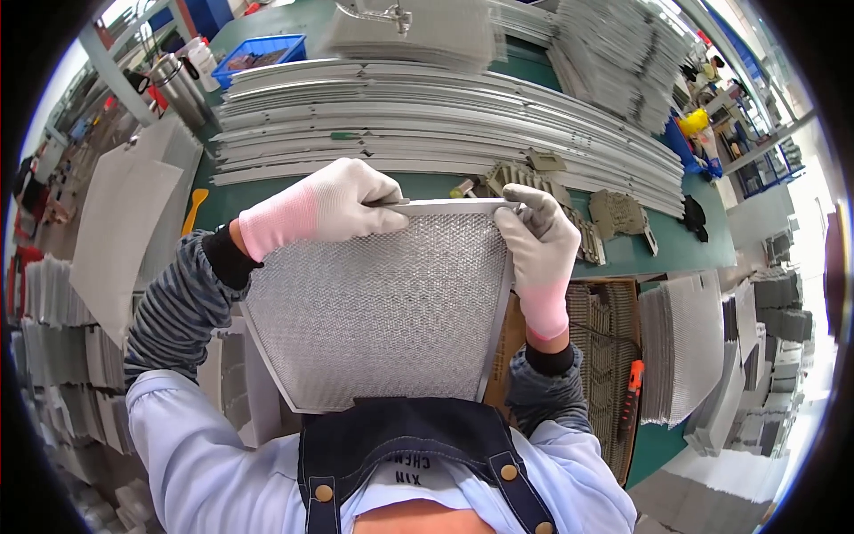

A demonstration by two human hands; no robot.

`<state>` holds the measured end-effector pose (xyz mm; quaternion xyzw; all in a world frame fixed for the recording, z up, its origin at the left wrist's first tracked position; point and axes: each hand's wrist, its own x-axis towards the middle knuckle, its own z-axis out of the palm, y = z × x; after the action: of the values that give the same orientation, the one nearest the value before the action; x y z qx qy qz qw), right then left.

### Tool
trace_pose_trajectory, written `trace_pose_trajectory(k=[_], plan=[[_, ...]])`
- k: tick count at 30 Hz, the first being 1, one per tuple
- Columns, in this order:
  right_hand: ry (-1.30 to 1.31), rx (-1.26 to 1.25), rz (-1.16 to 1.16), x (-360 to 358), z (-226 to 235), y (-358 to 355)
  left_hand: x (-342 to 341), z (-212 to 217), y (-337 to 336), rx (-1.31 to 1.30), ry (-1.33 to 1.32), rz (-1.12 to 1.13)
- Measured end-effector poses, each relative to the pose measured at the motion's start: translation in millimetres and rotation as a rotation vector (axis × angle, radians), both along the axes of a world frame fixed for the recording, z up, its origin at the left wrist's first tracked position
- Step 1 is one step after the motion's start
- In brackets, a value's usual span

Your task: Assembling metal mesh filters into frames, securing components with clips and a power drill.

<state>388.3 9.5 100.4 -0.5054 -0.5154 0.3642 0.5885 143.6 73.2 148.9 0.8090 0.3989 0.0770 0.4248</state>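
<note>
A silver metal mesh filter panel (pixel 382 311) stands tilted in front of my body, its lower edge against the dark apron. Pale metal frame strips run along its sides, and another frame strip (pixel 455 206) lies along its far edge. My left hand (pixel 351 203), in a white glove with a pink cuff, grips that far edge left of the middle, thumb and fingers pinched. At the far right corner my right hand (pixel 539 238), gloved alike, pinches the frame between thumb and fingers. The mesh hides what lies beneath the panel.
Long metal frame strips (pixel 427 120) lie stacked across the green table (pixel 703 254). Beige bracket-like pieces (pixel 616 214) lie right of my right hand. An orange-handled tool (pixel 633 384) rests over a cardboard box of parts. Mesh sheets (pixel 683 347) stand at right; a steel thermos (pixel 178 92) stands far left.
</note>
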Motion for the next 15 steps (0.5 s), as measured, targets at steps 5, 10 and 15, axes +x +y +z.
trace_pose_trajectory(k=[5, 10, 15], plan=[[0.062, 0.032, 0.16, -7, -3, 0, -14, 4, -6, -0.038, -0.002, -0.053], [0.112, 0.05, 0.194, -21, -17, 1, -14, -3, -7, 0.071, 0.106, -0.219], [0.208, 0.105, 0.263, -31, -27, 14, -30, -5, -24, 0.226, 0.013, -0.046]])
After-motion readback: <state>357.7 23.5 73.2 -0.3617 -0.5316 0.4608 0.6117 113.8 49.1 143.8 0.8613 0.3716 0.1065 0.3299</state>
